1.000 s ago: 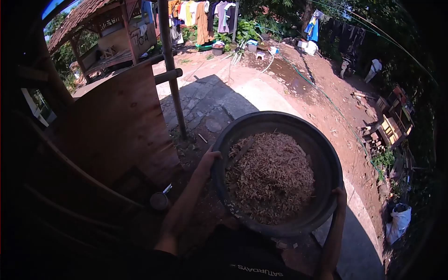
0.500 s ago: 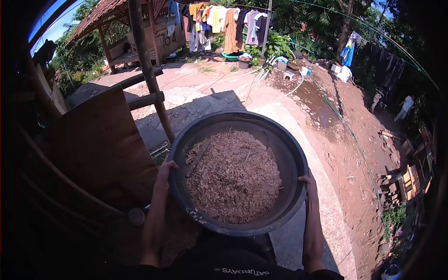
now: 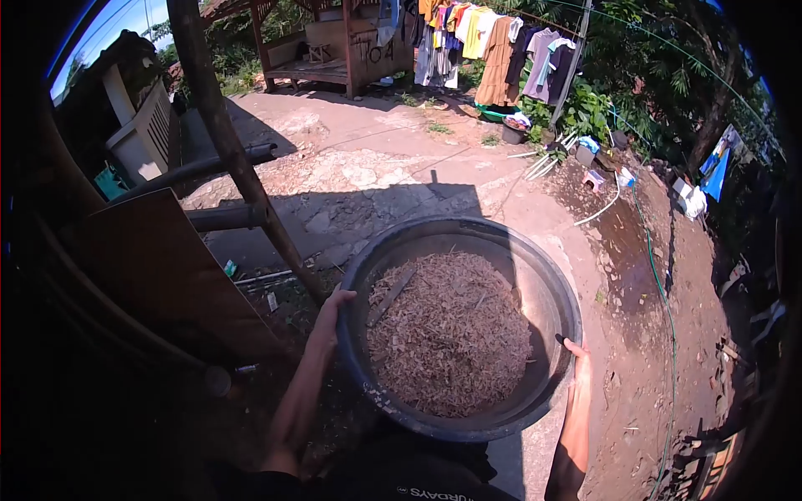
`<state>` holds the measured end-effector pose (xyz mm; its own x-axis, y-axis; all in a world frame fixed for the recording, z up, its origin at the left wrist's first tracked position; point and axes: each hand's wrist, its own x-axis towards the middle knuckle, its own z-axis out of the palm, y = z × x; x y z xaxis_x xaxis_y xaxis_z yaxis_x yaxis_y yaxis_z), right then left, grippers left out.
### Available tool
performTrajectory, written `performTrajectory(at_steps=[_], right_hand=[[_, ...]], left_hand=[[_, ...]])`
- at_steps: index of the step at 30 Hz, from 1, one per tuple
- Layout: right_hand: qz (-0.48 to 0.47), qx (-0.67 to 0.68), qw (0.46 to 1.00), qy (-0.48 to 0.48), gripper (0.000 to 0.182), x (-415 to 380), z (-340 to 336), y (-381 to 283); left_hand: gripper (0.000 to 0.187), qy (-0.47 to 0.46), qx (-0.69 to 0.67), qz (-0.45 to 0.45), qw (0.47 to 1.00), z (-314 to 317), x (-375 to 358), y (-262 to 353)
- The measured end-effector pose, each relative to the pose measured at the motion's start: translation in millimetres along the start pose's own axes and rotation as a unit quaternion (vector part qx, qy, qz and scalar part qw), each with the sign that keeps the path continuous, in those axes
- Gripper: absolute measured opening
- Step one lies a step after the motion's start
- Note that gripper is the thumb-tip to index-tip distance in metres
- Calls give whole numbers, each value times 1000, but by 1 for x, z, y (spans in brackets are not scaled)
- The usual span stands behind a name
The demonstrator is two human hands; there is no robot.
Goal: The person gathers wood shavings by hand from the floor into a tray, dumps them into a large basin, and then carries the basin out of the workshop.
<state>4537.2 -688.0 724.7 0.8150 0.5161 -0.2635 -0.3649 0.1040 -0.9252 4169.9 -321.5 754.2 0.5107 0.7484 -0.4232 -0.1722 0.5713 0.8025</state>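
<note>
A wide black basin (image 3: 380, 402) is held up in front of my body, roughly level. Wood shavings (image 3: 455, 342) lie heaped inside it, with a flat wooden stick (image 3: 391, 297) on top at the left. My left hand (image 3: 332, 313) grips the basin's left rim, thumb over the edge. On the opposite side, my right hand (image 3: 578, 361) holds the right rim with its thumb on top. The other fingers of both hands are mostly hidden behind the basin wall.
A wooden post (image 3: 221, 125) with crossing poles stands left, beside a brown board (image 3: 171, 284). Laundry (image 3: 501, 54) hangs at the back near a wooden hut (image 3: 334, 50). A green hose (image 3: 660, 284) and a white pipe (image 3: 603, 213) lie on the ground at right.
The view has turned left, so the hut and laundry appear farther right. The basin sits lower and farther right in view, its right side now in sunlight. Both hands keep their hold.
</note>
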Motion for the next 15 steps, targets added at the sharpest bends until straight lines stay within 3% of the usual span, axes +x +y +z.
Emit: performTrajectory(at_steps=[2, 4, 7, 11, 13, 15], right_hand=[[11, 23, 1000, -1, 46, 49, -4, -25], [23, 42, 999, -14, 44, 101, -4, -43], [42, 81, 995, -47, 48, 182, -15, -44], [57, 81, 986, -132, 57, 310, -20, -100], [20, 63, 989, -133, 56, 354, -2, -122], [27, 61, 986, -151, 57, 401, 18, -159]], left_hand=[[38, 17, -93, -83, 992, 37, 44, -12], [35, -7, -106, -113, 988, 65, 87, -16], [36, 26, -103, -77, 991, 117, 141, -19], [38, 37, -106, -59, 992, 192, 212, -28], [38, 40, -97, 15, 994, 213, 229, -10], [39, 64, -128, -4, 990, 249, 245, 9]])
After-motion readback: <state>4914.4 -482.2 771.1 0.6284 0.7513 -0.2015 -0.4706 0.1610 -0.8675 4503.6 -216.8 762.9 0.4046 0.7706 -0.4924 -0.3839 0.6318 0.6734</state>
